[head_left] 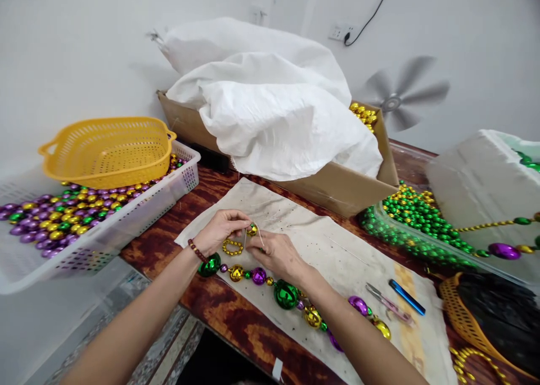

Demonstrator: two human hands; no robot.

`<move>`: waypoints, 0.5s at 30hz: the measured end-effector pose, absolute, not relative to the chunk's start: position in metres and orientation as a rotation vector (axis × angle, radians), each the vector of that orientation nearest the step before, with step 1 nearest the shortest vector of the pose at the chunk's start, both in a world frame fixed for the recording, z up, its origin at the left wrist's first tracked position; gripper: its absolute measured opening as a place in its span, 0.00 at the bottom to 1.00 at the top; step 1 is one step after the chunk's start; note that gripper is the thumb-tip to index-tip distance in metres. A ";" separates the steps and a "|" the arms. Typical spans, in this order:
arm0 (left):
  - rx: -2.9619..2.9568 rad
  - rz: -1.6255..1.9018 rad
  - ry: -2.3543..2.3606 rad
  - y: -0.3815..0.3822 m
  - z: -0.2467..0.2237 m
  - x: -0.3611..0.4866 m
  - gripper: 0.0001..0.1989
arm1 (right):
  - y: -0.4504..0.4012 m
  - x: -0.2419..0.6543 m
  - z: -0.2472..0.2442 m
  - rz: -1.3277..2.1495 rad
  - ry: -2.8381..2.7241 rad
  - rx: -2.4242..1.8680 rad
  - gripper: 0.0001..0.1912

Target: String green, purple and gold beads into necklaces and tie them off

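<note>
We have the left hand (pixel 225 227) pinched at a small gold bead (pixel 252 229), thumb against index, probably to steady it. The right hand (pixel 280 255) curls in just beside it, fingers closed on what looks like the white string (pixel 260 236); its exact grip is partly hidden. Both sit close together, likely because thin string needs short, controlled pulls. On the near side of the fingers, the large-bead strand (pixel 286 294) lies along the cloth (pixel 304 219) and passes under the right forearm, presumably laid flat against tangling. A gold bead loop (pixel 233 247) rests just below the left fingers. We guess the cloth stops beads rolling off the tabletop (pixel 228 317). Right of the fingers, snips (pixel 388 303) and a blue tool (pixel 406 297) lie side by side, apparently for easy reach; left of them, a white basket (pixel 126 238) keeps mixed beads handy.
</note>
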State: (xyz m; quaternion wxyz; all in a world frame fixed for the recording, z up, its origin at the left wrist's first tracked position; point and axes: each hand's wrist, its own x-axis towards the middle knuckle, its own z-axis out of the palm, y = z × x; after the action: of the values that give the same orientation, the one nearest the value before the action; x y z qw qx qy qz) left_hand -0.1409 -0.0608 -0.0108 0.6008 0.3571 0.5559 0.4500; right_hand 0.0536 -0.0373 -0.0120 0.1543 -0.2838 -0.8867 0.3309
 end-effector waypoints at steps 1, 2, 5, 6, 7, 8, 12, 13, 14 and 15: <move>0.843 1.046 1.281 -0.062 -0.008 -0.141 0.16 | -0.034 0.056 -0.014 1.062 -2.524 -0.778 0.09; 0.870 1.043 1.271 -0.063 -0.005 -0.141 0.15 | -0.029 0.057 -0.017 1.185 -2.447 -0.769 0.12; 1.035 1.009 1.196 -0.068 0.006 -0.140 0.13 | -0.006 0.058 -0.025 1.440 -2.045 -0.829 0.17; 1.114 0.998 1.165 -0.068 0.009 -0.140 0.12 | 0.001 0.056 -0.027 1.508 -1.935 -0.828 0.16; 1.196 0.993 1.138 -0.069 0.012 -0.138 0.11 | 0.006 0.053 -0.029 1.601 -1.863 -0.803 0.14; 1.282 0.992 1.119 -0.068 0.014 -0.137 0.10 | 0.010 0.050 -0.030 1.720 -1.817 -0.763 0.14; 1.667 1.066 1.176 -0.064 0.014 -0.135 0.07 | 0.011 0.041 -0.029 2.218 -1.683 -0.632 0.19; 1.764 1.096 1.197 -0.063 0.012 -0.135 0.07 | 0.010 0.039 -0.028 2.313 -1.652 -0.618 0.21; 1.850 1.128 1.207 -0.062 0.010 -0.135 0.07 | 0.009 0.038 -0.028 2.392 -1.626 -0.610 0.23; 1.920 1.163 1.206 -0.062 0.008 -0.135 0.08 | 0.008 0.037 -0.028 2.451 -1.599 -0.608 0.23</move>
State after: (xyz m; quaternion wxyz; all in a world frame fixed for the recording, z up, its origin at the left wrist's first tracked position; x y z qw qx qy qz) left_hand -0.1347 -0.0620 0.0076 0.2922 0.7205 0.4527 0.4365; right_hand 0.0366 0.0076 -0.0276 0.0765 -0.2030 -0.5334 0.8176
